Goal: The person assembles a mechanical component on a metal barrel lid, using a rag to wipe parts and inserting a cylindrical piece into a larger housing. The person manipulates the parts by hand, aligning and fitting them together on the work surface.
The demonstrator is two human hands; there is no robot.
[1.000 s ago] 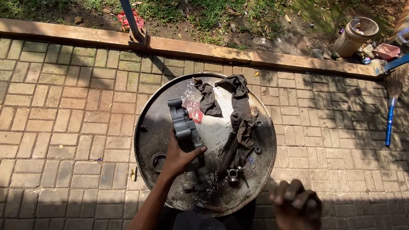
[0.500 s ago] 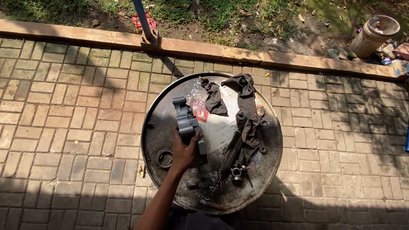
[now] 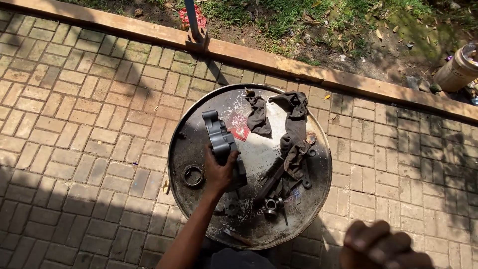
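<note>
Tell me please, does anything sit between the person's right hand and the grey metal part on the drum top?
Nothing visible does. The right hand is low at the frame's edge, off the drum top; bare drum and a socket lie between. The left hand already grips the grey metal part.

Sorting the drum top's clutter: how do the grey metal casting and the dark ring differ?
The grey metal casting is long, blocky and gripped by the left hand, while the dark ring is small, round and lies flat, untouched. The casting looks lighter grey; the ring is nearly black. Both sit over the round drum top.
</note>
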